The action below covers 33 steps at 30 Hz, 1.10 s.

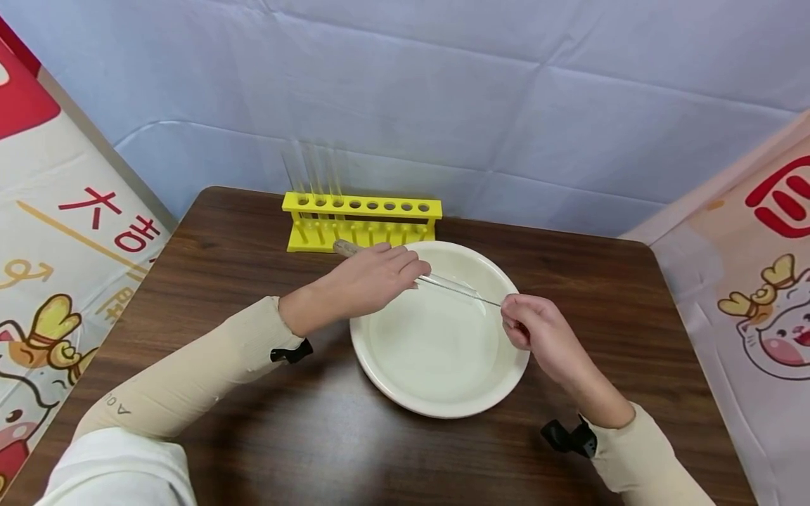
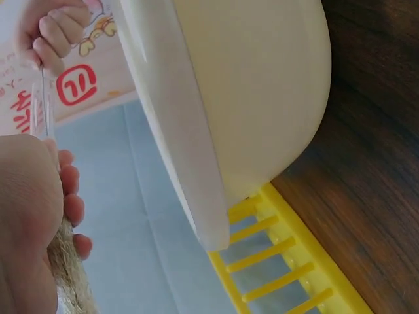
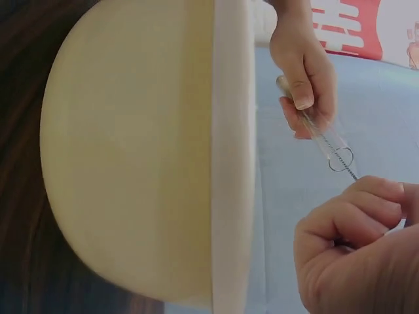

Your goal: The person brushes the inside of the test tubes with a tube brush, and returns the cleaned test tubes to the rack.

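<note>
A clear glass test tube (image 3: 332,139) slants above the white basin (image 1: 436,409), in my left hand (image 1: 375,280), whose fingers curl round it. Inside the tube is a bottle brush; its greyish bristles (image 2: 72,275) show past the heel of the left hand. The brush's thin twisted wire (image 1: 489,301) comes out of the tube's mouth toward the right. My right hand (image 1: 545,332) pinches that wire near the basin's right rim. The wire's far end is hidden in the right fingers. Water appears to lie in the basin.
Behind the basin stands a yellow test tube rack (image 1: 363,211), with three clear test tubes (image 1: 314,172) upright in its left holes. The dark wooden table (image 1: 272,450) meets a pale blue cloth backdrop (image 1: 405,91). Printed sheets hang at both sides.
</note>
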Each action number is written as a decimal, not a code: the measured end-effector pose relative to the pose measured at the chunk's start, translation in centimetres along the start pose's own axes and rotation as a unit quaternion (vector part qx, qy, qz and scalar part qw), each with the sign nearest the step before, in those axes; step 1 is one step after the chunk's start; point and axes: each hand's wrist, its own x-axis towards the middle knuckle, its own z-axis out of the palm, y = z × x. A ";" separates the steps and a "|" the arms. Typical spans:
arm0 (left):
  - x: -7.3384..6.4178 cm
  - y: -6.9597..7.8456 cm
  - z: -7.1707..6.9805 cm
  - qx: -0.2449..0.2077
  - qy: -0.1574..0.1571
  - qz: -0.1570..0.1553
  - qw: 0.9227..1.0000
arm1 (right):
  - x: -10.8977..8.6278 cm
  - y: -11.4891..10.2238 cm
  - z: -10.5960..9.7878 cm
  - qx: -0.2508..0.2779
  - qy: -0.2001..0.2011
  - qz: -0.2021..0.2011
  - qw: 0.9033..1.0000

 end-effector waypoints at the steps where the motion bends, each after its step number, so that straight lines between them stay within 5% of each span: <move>1: 0.0 0.0 -0.1 0.001 0.001 0.000 1.000 | 0.0 0.1 -0.1 0.032 -0.021 0.002 0.999; 4: 0.0 0.0 -0.2 0.005 -0.001 0.001 1.000 | 0.1 0.4 -0.4 0.148 -0.094 0.018 0.984; 7: -0.1 -0.1 -0.2 0.004 -0.007 -0.001 1.000 | 0.2 0.6 -0.6 0.189 -0.127 0.034 0.973; 14: -0.3 -0.2 -0.4 -0.011 -0.016 -0.003 1.000 | -0.1 0.4 -0.2 -0.005 -0.034 0.002 0.999; 18: -0.1 -0.2 -0.7 -0.034 -0.035 -0.014 0.999 | -0.3 0.2 0.0 -0.087 0.016 -0.053 0.995; 21: 0.0 -0.2 -0.9 -0.047 -0.043 -0.022 0.998 | -0.4 0.5 -0.1 -0.153 0.050 -0.113 0.980; 26: 0.0 -0.2 -1.0 -0.061 -0.053 -0.032 0.996 | -0.2 1.6 -0.6 -0.260 0.077 -0.245 0.931; 33: -0.2 -0.1 -1.3 -0.078 -0.075 -0.044 0.993 | 0.4 2.6 -1.8 -0.413 0.086 -0.423 0.802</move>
